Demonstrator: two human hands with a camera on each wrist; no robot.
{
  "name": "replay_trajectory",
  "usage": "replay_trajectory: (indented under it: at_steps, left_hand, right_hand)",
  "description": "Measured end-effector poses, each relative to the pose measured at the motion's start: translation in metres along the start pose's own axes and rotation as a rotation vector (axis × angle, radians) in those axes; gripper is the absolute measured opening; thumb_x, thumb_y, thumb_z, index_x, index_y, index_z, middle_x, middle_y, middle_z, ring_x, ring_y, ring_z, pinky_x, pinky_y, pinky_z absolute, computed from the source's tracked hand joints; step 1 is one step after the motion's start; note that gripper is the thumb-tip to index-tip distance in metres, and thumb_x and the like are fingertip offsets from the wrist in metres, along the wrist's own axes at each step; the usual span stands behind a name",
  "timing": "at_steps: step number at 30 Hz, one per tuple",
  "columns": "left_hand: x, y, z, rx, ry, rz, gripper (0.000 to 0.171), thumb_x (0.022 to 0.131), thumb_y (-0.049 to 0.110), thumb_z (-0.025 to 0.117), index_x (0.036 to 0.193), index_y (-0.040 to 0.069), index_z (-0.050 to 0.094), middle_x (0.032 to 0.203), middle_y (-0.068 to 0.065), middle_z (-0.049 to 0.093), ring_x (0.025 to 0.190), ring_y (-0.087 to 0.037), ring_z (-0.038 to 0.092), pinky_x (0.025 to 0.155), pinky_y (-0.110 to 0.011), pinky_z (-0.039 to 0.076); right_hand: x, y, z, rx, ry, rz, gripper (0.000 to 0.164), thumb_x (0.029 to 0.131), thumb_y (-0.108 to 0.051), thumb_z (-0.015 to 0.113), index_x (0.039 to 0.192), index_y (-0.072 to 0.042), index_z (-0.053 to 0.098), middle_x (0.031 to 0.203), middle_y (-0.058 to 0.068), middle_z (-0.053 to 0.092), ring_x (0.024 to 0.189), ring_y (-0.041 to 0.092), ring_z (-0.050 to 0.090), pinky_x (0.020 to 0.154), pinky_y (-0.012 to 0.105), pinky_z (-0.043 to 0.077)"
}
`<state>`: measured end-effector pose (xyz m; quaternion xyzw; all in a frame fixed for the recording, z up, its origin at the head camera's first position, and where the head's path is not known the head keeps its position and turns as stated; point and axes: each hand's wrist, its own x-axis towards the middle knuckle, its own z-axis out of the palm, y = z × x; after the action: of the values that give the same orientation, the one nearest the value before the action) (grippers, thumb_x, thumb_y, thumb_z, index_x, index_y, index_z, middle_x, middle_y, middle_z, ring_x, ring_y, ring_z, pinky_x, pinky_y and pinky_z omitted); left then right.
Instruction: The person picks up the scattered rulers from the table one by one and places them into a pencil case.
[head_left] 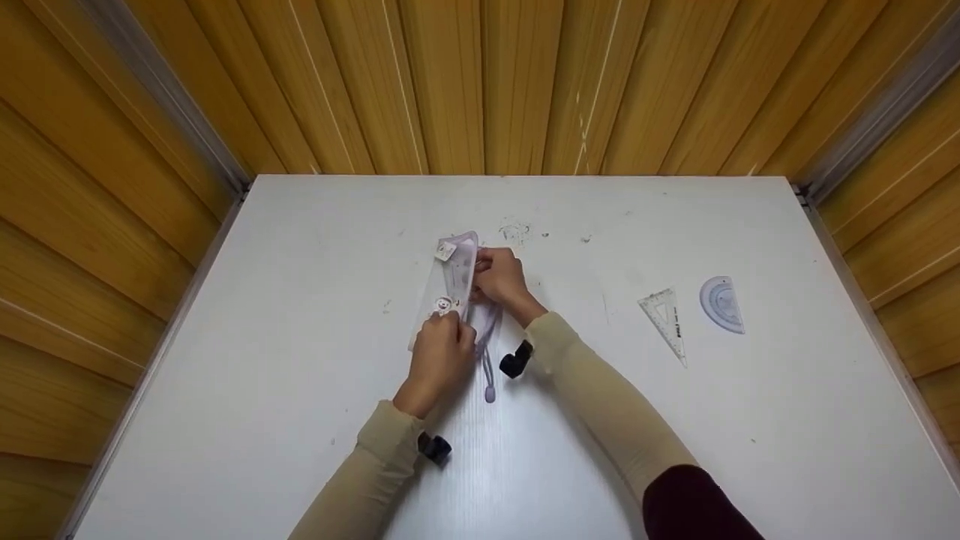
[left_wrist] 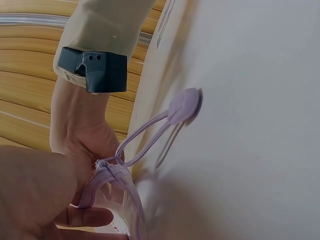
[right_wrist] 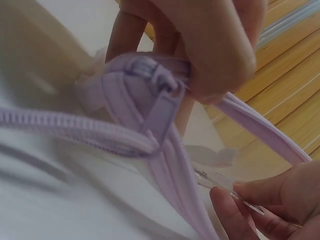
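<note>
A translucent pouch [head_left: 427, 289] with lilac zip edging and small printed figures is held up over the white table. My left hand [head_left: 439, 349] grips its near end, close to the zip slider [right_wrist: 160, 117]. From the slider hangs a lilac cord pull [head_left: 490, 393]. At the pouch's parted mouth, my right hand [head_left: 501, 276] pinches a thin clear plastic piece [right_wrist: 250, 206] between thumb and fingers. Most of that piece is hidden, so I cannot tell its kind. Through the pouch wall a pale, straight-edged shape shows in the head view.
To the right on the white table [head_left: 787, 435] lie a clear set square [head_left: 664, 319] and a bluish clear protractor [head_left: 722, 305]. Wood-patterned panels [head_left: 517, 90] rise behind the table and at both sides. Dark scuffs mark the tabletop beyond the hands.
</note>
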<state>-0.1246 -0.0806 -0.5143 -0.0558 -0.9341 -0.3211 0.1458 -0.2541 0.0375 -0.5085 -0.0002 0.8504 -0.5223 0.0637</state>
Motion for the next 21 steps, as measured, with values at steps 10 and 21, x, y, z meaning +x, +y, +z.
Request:
replay_trajectory:
  at_steps: [10,21]
  left_hand:
    - [0.0005,0.0010,-0.0008,-0.007,0.019,0.007,0.022,0.089,0.006,0.060,0.068,0.008,0.054,0.071,-0.014,0.057,0.062,-0.033,0.058,0.056,-0.050,0.050]
    - [-0.0007,-0.0006,0.0006,0.012,0.010,0.044,0.021,0.090,0.004,0.059,0.069,0.006,0.055,0.068,-0.011,0.053,0.060,-0.023,0.051,0.052,-0.043,0.048]
  right_hand:
    - [-0.0002,0.0013,0.0040,-0.070,-0.007,-0.026,0.020,0.082,-0.002,0.072,0.101,-0.006,0.078,0.087,0.005,0.075,0.082,0.019,0.067,0.066,0.026,0.056]
    - [-0.0035,0.0034,0.0067,-0.195,0.015,-0.102,0.013,0.081,-0.007,0.075,0.094,-0.008,0.079,0.086,0.004,0.075,0.084,0.025,0.066,0.072,0.029,0.052]
